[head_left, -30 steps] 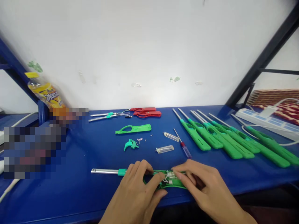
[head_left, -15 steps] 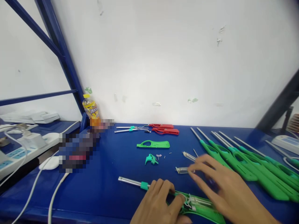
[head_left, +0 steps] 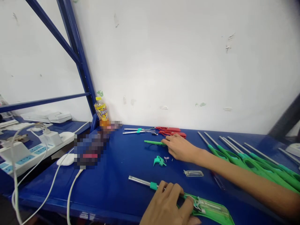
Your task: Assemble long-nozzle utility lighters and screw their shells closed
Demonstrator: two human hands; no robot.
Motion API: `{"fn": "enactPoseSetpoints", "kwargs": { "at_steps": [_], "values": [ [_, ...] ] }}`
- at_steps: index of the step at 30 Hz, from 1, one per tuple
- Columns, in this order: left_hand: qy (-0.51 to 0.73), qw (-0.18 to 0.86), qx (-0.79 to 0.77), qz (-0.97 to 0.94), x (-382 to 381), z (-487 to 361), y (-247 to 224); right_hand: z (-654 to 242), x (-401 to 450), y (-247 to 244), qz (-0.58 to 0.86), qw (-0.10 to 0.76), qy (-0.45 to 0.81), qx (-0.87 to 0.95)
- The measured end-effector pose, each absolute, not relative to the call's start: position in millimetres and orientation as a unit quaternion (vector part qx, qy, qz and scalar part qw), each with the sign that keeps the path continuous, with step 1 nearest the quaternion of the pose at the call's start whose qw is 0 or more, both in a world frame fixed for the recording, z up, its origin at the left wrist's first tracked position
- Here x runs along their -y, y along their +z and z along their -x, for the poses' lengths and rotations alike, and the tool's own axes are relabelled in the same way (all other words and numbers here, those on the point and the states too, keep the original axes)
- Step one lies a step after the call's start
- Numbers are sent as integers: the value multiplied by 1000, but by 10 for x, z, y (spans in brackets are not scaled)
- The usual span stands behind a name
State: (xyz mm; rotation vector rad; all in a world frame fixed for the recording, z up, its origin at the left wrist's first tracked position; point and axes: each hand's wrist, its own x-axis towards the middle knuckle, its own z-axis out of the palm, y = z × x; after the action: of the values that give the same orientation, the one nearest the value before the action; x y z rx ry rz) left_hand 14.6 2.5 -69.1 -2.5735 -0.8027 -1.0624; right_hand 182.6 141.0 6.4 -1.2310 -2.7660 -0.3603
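Note:
Near the front edge, my left hand (head_left: 170, 203) grips an opened green lighter body (head_left: 214, 210); its metal tube (head_left: 140, 181) with a teal collar points left, and white wires and a clear tank show inside. Farther back, my right hand (head_left: 179, 146) has its fingers closed on a green shell half (head_left: 153, 142), tilted on edge. Between the hands lie a teal trigger part (head_left: 160, 161), small pale bits (head_left: 166, 158) and a loose clear tank (head_left: 193, 173).
Red lighter shells (head_left: 172, 129) and two metal tubes (head_left: 133, 132) lie at the back. Several green lighters (head_left: 253, 164) are at the right. A drink bottle (head_left: 102, 113), white cables (head_left: 52, 187) and a power strip (head_left: 35, 151) stand or lie at the left.
My right hand has moved from the clear tanks back and left to the green shell half, which is now gripped and tilted. My left hand stays on the lighter body. The view has shifted left.

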Motion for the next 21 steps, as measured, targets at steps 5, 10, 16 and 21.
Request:
{"fn": "enactPoseSetpoints", "kwargs": {
  "at_steps": [5, 10, 16, 21],
  "values": [
    [-359, 21, 279, 890, 122, -17, -448, -2012, -1159, 304, 461, 67, -104, 879],
    [-453, -127, 275, 839, 201, 100, -314, -2507, -559, 489, 515, 100, -68, 849],
    [-490, -56, 363, 791, 151, 109, -349, -2911, 287, 195, 539, 150, -5, 829],
    [-371, -13, 369, 852, 54, 244, -328, -2809, 662, -102, 533, 159, 31, 830]
  ]
}}
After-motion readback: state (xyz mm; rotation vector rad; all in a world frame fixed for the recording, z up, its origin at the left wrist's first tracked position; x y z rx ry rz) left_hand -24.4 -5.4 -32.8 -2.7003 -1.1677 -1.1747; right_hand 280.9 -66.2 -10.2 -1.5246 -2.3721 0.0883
